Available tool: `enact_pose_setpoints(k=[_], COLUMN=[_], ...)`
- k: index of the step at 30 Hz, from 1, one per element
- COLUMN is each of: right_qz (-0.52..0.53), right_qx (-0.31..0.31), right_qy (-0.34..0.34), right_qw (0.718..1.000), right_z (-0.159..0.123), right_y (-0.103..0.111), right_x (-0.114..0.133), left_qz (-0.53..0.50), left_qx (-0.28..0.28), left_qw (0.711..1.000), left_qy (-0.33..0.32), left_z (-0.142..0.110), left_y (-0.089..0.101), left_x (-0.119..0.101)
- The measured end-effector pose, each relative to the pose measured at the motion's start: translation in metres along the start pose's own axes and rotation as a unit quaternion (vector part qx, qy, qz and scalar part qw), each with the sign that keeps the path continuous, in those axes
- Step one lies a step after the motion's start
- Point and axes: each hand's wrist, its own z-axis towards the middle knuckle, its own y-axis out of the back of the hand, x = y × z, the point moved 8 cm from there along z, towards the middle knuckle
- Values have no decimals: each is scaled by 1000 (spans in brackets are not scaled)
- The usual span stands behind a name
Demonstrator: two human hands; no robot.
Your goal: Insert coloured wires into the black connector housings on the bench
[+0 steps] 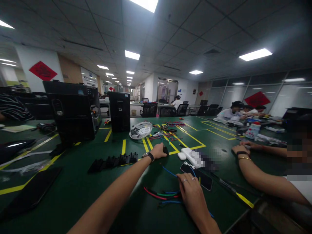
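My left hand (pixel 158 151) reaches forward over the green table, its fingers closed on a small black piece (pixel 166 151) whose shape is mostly hidden. A row of black plastic pieces (pixel 114 162) lies to the left of that wrist. Nearer to me, my right hand (pixel 191 190) is curled palm down over several wires. From under its fingers a red wire (pixel 156 195), a green wire (pixel 168 195) and blue wires (pixel 169 202) stick out to the left. One more blue wire (pixel 169 171) points up and left from the fingertips.
Beyond my left hand are a white basket (pixel 140 130), loose coloured wires (pixel 168 136) and black computer cases (pixel 120 112). A phone (pixel 204 178), white earphones (pixel 189 165) and a white power strip (pixel 191 157) lie beside my right hand. A co-worker's forearm (pixel 255 172) rests at the right.
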Motion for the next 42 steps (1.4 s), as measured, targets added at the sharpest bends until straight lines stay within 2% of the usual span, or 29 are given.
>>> enact_pose_setpoints(k=[3,5,8,11,13,15,18,21,24,27,31,35,37,42], right_qz=[8,17,34,61,91,126,165,187,214,233,259,265,272,271], right_qx=[-28,-50,-91,-136,-151,-141,-88,-44,-39,-52,-86,-195,-224,-142], right_qy=[26,44,76,109,120,130,166,202,202,187,172,174,188,253], right_qw=[999,998,992,983,977,973,968,960,955,953,947,928,917,918], right_z=[0,0,5,26,51,78,106,111,106,101,101,99,94,85], right_y=[7,14,28,45,53,51,25,-11,-38,-45,-29,6,15,-5], right_x=[4,6,12,32,60,102,182,251,285,287,268,255,257,286], left_qz=[-64,-161,-382,-495,-523,-527,-542,-569,-594,-636,-663,-660,-652,-648], left_qx=[-21,-28,-41,-70,-104,-151,-197,-224,-262,-264,-255,-258,-272,-305], left_qw=[998,986,922,861,839,827,805,774,741,712,691,690,694,689], left_qy=[-1,8,50,97,113,124,138,163,173,138,132,147,140,111], left_z=[-42,-82,-150,-212,-247,-277,-318,-351,-365,-359,-351,-353,-355,-355], left_y=[28,51,83,111,130,149,168,175,176,174,170,174,179,185], left_x=[3,8,25,47,64,82,110,137,157,159,163,170,170,163])
